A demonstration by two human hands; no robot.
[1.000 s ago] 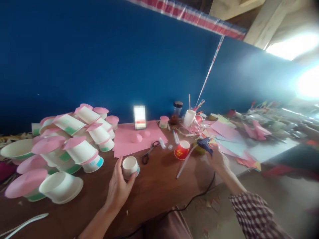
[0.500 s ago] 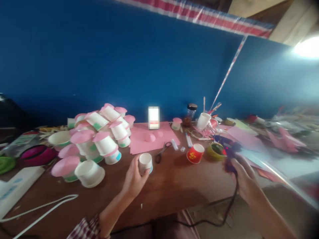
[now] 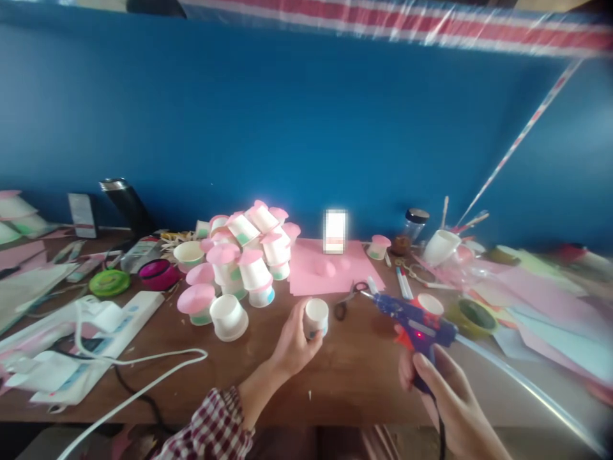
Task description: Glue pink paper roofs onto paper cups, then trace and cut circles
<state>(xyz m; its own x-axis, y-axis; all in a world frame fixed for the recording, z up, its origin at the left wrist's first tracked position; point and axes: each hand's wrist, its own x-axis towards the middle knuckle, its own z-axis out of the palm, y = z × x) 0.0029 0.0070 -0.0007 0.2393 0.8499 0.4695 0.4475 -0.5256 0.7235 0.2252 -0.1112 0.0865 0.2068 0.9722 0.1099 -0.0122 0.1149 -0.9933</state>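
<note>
While this person's left hand [image 3: 293,345] grips a white cup [image 3: 317,317] near black scissors [image 3: 341,310], the right hand [image 3: 445,380] clasps a blue glue gun [image 3: 412,321], nozzle towards the scissors, pink-topped cups [image 3: 253,269] piled across the brown table [image 3: 357,377].

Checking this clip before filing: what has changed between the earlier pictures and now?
The right hand has lifted the glue gun away from the bowl and carried it left towards the white cup, nozzle swung round leftward. The view turned left. Unchanged: the left hand holds that cup; the scissors and cup pile stay put.
</note>
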